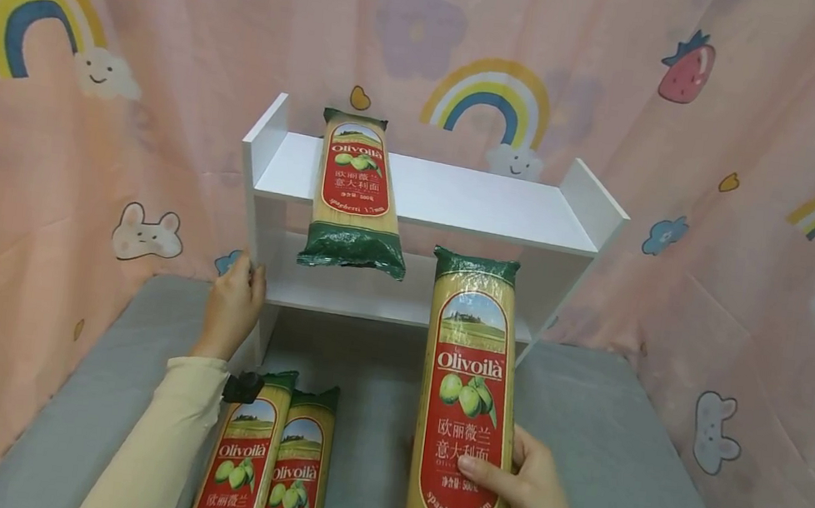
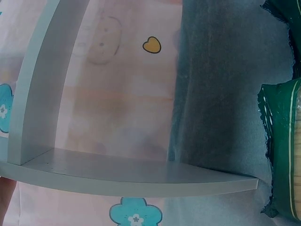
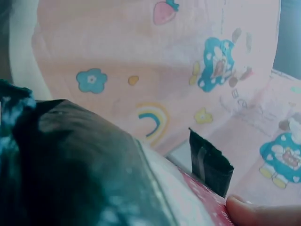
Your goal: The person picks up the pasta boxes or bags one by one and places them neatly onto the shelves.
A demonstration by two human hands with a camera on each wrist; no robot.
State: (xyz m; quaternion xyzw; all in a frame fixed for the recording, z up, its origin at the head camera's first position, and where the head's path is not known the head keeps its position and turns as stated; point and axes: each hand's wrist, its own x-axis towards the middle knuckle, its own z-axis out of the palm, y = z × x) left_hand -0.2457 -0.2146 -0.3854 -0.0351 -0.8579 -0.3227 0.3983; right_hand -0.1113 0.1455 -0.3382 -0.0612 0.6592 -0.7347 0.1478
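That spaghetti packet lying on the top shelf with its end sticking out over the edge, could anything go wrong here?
Possibly. The packet on the shelf overhangs the front edge of the white shelf, so a knock could tip it off. The right hand holds the raised packet only near its bottom, so it might sway into the overhanging one. The left hand rests on the shelf's side, and a push there might shift the shelf.

A white shelf (image 1: 459, 201) stands on the grey bed (image 1: 612, 445); one spaghetti pack (image 1: 357, 190) lies on its top board, overhanging the front edge.
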